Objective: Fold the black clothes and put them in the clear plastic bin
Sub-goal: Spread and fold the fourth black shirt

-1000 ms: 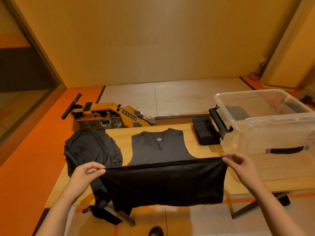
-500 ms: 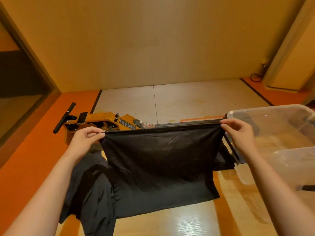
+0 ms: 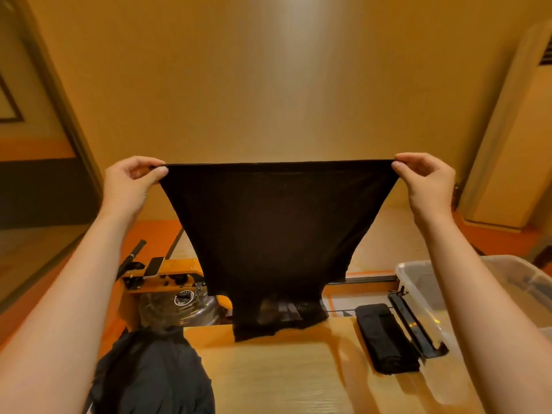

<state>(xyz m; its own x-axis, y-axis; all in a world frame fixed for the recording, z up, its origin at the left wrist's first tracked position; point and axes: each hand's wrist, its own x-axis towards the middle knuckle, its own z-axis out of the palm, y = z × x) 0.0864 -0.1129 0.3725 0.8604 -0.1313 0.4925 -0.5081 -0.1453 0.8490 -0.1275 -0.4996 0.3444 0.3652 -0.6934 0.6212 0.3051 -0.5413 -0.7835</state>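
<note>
Black garment (image 3: 268,234) hangs upright, top hem stretched level.
Left hand (image 3: 128,182) and right hand (image 3: 427,180) each pinch a hem corner between thumb and fingertips.

thin black garment (image 3: 268,234) hangs stretched taut; clear bin (image 3: 418,282) right.

Tan wall (image 3: 268,85), orange floor (image 3: 155,234), wooden table (image 3: 283,377), rowing machine (image 3: 167,279) beyond.
</note>
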